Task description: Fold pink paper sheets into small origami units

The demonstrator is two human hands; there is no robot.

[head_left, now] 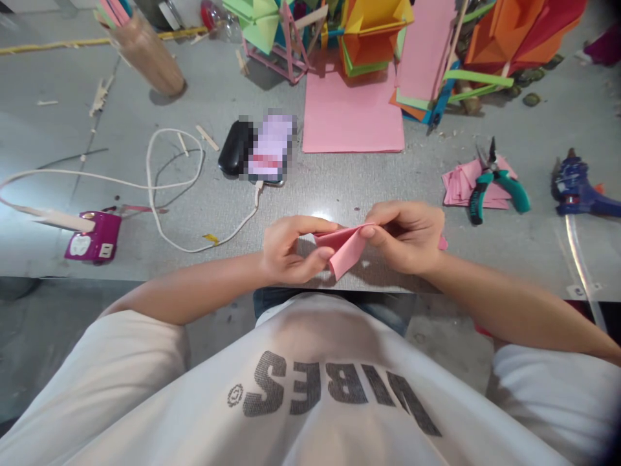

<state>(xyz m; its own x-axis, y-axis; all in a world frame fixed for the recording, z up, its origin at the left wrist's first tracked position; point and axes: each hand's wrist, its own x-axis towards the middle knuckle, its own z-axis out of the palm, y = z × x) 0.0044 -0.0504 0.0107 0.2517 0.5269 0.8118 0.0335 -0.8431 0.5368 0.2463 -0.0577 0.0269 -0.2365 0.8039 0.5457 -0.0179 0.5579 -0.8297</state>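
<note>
Between my two hands, just above the table's front edge, is a piece of folded pink paper [348, 249]. My left hand [298, 250] pinches its left side between thumb and fingers. With thumb and fingertips closed, my right hand [405, 236] grips the paper's upper right corner. The paper stands partly open along a fold, one flap pointing down toward me. A small bit of pink shows beside the right wrist. Pliers with teal handles [502, 184] rest on a pile of small pink paper pieces [458, 182] to the right.
A blue glue gun [577, 184] lies at the right. Pink sheets [352, 123] and colourful folded paper shapes [373, 32] stand at the back. Left are a phone [272, 145], a black case [236, 147], a white cable [196, 249], a magenta power adapter [99, 236] and a brown cup [148, 55].
</note>
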